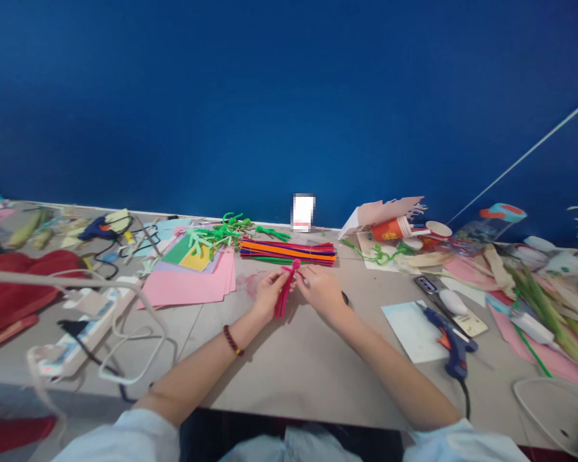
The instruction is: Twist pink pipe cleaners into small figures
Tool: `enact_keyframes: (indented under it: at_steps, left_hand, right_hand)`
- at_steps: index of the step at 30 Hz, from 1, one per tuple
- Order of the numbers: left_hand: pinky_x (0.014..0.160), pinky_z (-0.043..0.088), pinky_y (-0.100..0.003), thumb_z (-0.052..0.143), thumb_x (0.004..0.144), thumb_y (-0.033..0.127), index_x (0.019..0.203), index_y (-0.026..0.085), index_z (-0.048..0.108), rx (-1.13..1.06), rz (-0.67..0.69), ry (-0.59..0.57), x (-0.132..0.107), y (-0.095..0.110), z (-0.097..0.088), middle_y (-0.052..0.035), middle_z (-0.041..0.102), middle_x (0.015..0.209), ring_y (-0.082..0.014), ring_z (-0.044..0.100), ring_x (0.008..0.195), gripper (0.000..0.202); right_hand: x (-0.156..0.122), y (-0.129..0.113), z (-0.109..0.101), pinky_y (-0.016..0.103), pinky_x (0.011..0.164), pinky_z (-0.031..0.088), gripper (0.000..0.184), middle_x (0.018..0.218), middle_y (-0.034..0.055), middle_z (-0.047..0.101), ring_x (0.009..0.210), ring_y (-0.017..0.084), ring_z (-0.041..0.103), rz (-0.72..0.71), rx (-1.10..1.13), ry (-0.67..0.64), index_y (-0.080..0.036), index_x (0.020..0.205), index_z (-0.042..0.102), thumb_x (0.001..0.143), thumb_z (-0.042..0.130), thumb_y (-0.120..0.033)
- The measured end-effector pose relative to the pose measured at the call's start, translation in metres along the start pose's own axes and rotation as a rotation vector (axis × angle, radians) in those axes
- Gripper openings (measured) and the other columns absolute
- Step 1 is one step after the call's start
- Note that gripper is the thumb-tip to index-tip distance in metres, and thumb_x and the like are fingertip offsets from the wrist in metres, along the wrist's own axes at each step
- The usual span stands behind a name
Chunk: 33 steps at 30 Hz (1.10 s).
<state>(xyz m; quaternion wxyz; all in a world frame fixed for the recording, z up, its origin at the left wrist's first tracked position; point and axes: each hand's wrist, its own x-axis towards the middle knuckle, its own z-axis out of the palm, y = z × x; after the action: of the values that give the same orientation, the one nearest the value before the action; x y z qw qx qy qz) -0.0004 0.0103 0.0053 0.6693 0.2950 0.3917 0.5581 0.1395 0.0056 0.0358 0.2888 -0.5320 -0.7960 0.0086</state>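
Observation:
My left hand [268,292] and my right hand [321,290] meet at the middle of the table, both with fingers closed on a bunch of pink pipe cleaners [285,292] with a small round loop at its top. The bunch hangs down between the hands, just above the grey tabletop [298,366]. A beaded bracelet sits on my left wrist. Right behind the hands lies a flat row of coloured pipe cleaners [289,251]. Twisted green pipe cleaners [221,232] lie further back left.
Coloured paper sheets [192,276] lie left of the hands. A power strip with white cables [89,327] is at front left. A blue glue gun [450,343] rests on a pale sheet at right, beside paper cups [395,229], husks and scraps. A blue wall rises behind.

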Motion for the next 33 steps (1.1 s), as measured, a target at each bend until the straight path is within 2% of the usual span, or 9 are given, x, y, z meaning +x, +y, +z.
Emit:
enact_keyframes:
  at_steps: [3, 6, 9, 14, 23, 29, 33]
  left_hand:
    - [0.058, 0.047, -0.020, 0.080, 0.057, 0.033, 0.074, 0.012, 0.066, -0.020, 0.004, 0.008, 0.000, 0.001, 0.001, -0.0017, 0.068, 0.064, -0.0083, 0.058, 0.053, 0.030]
    - [0.057, 0.047, -0.020, 0.080, 0.058, 0.033, 0.074, 0.011, 0.067, -0.015, 0.011, -0.011, 0.000, 0.001, 0.000, -0.0020, 0.067, 0.063, -0.0084, 0.058, 0.053, 0.030]
    - [0.056, 0.048, -0.020, 0.081, 0.057, 0.033, 0.076, 0.012, 0.067, -0.004, 0.004, -0.032, 0.000, 0.001, -0.001, -0.0016, 0.067, 0.064, -0.0093, 0.060, 0.053, 0.032]
    - [0.057, 0.050, -0.022, 0.082, 0.056, 0.035, 0.079, 0.012, 0.067, 0.009, -0.013, -0.030, 0.000, 0.000, -0.001, -0.0017, 0.069, 0.068, -0.0110, 0.062, 0.054, 0.036]
    - [0.056, 0.050, -0.021, 0.084, 0.053, 0.031, 0.078, 0.011, 0.067, -0.059, -0.054, -0.045, -0.004, 0.006, 0.002, -0.0019, 0.068, 0.065, -0.0102, 0.061, 0.053, 0.036]
    - [0.054, 0.049, -0.018, 0.083, 0.054, 0.026, 0.074, 0.011, 0.066, -0.115, -0.083, -0.092, -0.005, 0.009, 0.002, -0.0008, 0.067, 0.063, -0.0089, 0.061, 0.052, 0.031]
    - [0.053, 0.049, -0.018, 0.084, 0.052, 0.029, 0.075, 0.011, 0.067, -0.103, -0.090, -0.104, -0.006, 0.010, 0.004, -0.0017, 0.067, 0.063, -0.0090, 0.060, 0.051, 0.034]
  right_hand:
    - [-0.002, -0.001, 0.004, 0.027, 0.072, 0.044, 0.019, 0.087, 0.0064, 0.070, 0.083, 0.019, 0.062, 0.028, 0.092, 0.078, -0.020, 0.087, 0.069, 0.086, 0.050, -0.023]
    - [-0.002, -0.001, 0.006, 0.026, 0.069, 0.045, 0.018, 0.086, 0.0043, 0.071, 0.077, 0.017, 0.062, 0.090, 0.268, 0.098, -0.021, 0.082, 0.071, 0.083, 0.053, -0.020]
    - [0.000, 0.000, 0.007, 0.027, 0.066, 0.045, 0.018, 0.082, 0.0044, 0.071, 0.072, 0.017, 0.061, 0.143, 0.393, 0.104, -0.020, 0.079, 0.071, 0.081, 0.054, -0.019]
    - [0.001, 0.002, 0.008, 0.028, 0.069, 0.046, 0.018, 0.079, 0.0057, 0.071, 0.074, 0.018, 0.062, 0.161, 0.536, 0.116, -0.019, 0.075, 0.071, 0.080, 0.054, -0.019]
    - [0.001, 0.005, 0.016, 0.026, 0.060, 0.043, 0.022, 0.068, 0.0043, 0.069, 0.066, 0.017, 0.059, 0.252, 0.791, 0.068, -0.018, 0.069, 0.071, 0.080, 0.054, -0.027]
    - [0.000, 0.004, 0.015, 0.027, 0.061, 0.044, 0.024, 0.068, 0.0039, 0.069, 0.067, 0.018, 0.060, 0.276, 0.845, 0.058, -0.018, 0.068, 0.071, 0.080, 0.055, -0.030]
    - [-0.001, 0.004, 0.015, 0.027, 0.060, 0.043, 0.024, 0.066, 0.0036, 0.069, 0.064, 0.017, 0.059, 0.256, 0.831, 0.070, -0.018, 0.068, 0.072, 0.080, 0.054, -0.029]
